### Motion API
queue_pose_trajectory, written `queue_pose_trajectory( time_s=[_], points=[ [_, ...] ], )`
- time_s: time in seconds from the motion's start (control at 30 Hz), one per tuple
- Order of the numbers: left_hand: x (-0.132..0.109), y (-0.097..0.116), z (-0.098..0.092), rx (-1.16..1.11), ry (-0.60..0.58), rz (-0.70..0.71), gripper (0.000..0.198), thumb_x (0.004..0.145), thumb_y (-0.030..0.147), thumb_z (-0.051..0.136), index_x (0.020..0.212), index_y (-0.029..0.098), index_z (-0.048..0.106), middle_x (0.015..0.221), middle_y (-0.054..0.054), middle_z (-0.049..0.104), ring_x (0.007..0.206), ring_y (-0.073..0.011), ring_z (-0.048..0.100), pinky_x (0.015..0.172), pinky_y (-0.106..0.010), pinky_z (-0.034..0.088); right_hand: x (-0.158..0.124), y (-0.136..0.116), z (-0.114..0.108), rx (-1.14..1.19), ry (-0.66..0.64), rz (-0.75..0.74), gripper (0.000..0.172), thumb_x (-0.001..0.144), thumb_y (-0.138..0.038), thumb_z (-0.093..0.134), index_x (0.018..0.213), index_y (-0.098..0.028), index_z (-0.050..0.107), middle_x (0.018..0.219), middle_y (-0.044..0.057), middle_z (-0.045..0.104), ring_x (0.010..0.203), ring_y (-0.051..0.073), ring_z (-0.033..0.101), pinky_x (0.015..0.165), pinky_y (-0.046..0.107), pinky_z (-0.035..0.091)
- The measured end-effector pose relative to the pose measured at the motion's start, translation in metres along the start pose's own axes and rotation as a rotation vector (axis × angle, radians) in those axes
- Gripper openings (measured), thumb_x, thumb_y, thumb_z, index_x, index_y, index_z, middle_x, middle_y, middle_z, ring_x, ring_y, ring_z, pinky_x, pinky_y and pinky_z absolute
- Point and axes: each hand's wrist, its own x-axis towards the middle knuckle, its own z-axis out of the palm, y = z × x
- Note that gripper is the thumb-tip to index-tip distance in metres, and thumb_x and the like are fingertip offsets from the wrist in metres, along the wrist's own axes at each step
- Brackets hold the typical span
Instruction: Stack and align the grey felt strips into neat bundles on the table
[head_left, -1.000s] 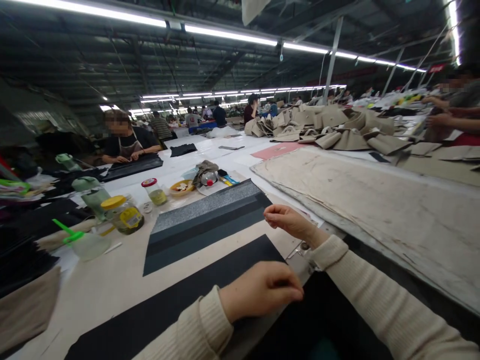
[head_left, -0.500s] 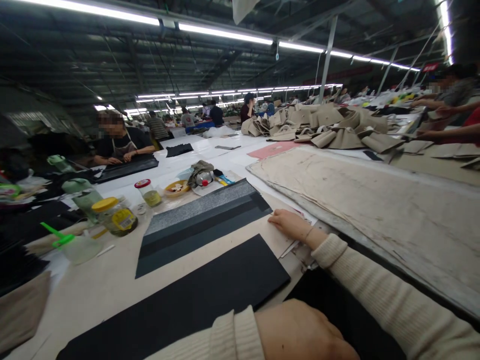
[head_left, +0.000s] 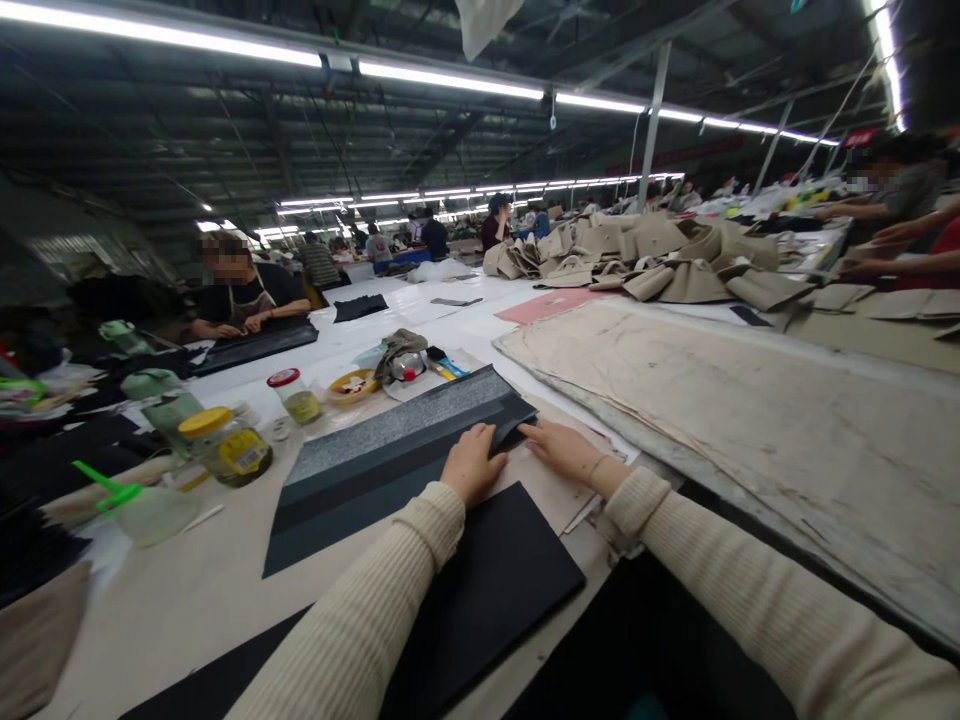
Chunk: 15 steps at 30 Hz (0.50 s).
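Leftmost on the tabletop (head_left: 172, 600), a container with a green spout (head_left: 157, 510), a yellow-lidded jar (head_left: 232, 455) and a red-lidded jar (head_left: 296, 398) stand beside the near-left portion of the layered panel (head_left: 345, 480). The panel carries a speckled grey band along its far side and dark bands along its near side; its long axis runs obliquely, from near-left to far-right. The left hand (head_left: 472, 465) contacts the panel's near side toward the right end, with the forearm crossing above the black panel (head_left: 502, 575) that lies nearer the person. The left grip shows its thumb spread toward the right; whether it pinches the material cannot be determined. The right hand (head_left: 562, 455) is positioned at the panel's right end, fingertips directed left toward the near-right corner, where the material appears bent upward. Closure of the right grip cannot be determined. Relative to the right hand, the panel extends left; the left hand is the nearer to its middle. Farther right lies a beige padded sheet (head_left: 720, 420), apart from both hands. Compared with the preceding frame, the left hand has moved from the bottom edge of view onto the panel; the right hand remains near the same corner, which previously lay flat.
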Motion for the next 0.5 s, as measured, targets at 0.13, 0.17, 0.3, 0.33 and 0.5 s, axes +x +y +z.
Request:
queue_pose_trajectory(
  time_s=[0.13, 0.17, 0.3, 0.33, 0.5],
  points=[
    [0.014, -0.010, 0.009, -0.226, 0.110, -0.153, 0.020, 0.070, 0.024, 0.059, 0.088, 0.019, 0.065, 0.109, -0.011, 0.058, 0.113, -0.0294, 0.043, 0.100, -0.043, 0.024, 0.026, -0.006, -0.003, 0.063, 0.015, -0.087, 0.030, 0.084, -0.019, 0.041, 0.105, -0.015, 0.062, 0.094, 0.011, 0.060, 0.088, 0.018, 0.055, 0.081, 0.028, 0.040],
    [0.016, -0.011, 0.009, -0.262, 0.125, -0.170, 0.015, 0.072, 0.026, 0.058, 0.083, 0.019, 0.066, 0.105, -0.011, 0.061, 0.110, -0.0289, 0.045, 0.099, -0.042, 0.025, 0.032, -0.006, -0.001, 0.072, 0.014, -0.098, 0.030, 0.084, -0.018, 0.040, 0.101, -0.014, 0.064, 0.095, 0.011, 0.061, 0.090, 0.018, 0.054, 0.083, 0.028, 0.039],
    [0.022, -0.021, 0.004, -0.443, 0.198, -0.256, 0.027, 0.078, 0.038, 0.052, 0.084, 0.016, 0.066, 0.095, -0.010, 0.066, 0.098, -0.0263, 0.055, 0.092, -0.039, 0.037, 0.048, -0.002, 0.021, 0.089, 0.024, -0.048, 0.040, 0.085, -0.028, 0.041, 0.118, -0.010, 0.054, 0.124, 0.015, 0.049, 0.114, 0.023, 0.044, 0.096, 0.033, 0.032],
    [0.022, -0.024, 0.000, -0.496, 0.223, -0.282, 0.031, 0.079, 0.040, 0.050, 0.089, 0.016, 0.065, 0.096, -0.010, 0.066, 0.096, -0.0247, 0.057, 0.090, -0.037, 0.040, 0.049, -0.001, 0.028, 0.088, 0.013, -0.026, 0.047, 0.085, -0.033, 0.041, 0.125, -0.010, 0.047, 0.131, 0.016, 0.042, 0.121, 0.025, 0.037, 0.099, 0.036, 0.029],
    [0.012, -0.042, -0.075, -0.841, 0.497, -0.427, 0.035, 0.085, 0.038, 0.042, 0.108, 0.014, 0.055, 0.104, -0.009, 0.065, 0.096, -0.0174, 0.060, 0.089, -0.034, 0.045, 0.050, 0.004, 0.047, 0.098, -0.085, 0.031, 0.058, 0.085, -0.046, 0.034, 0.135, -0.016, 0.033, 0.142, 0.011, 0.025, 0.130, 0.027, 0.019, 0.104, 0.043, 0.018]
  ],
)
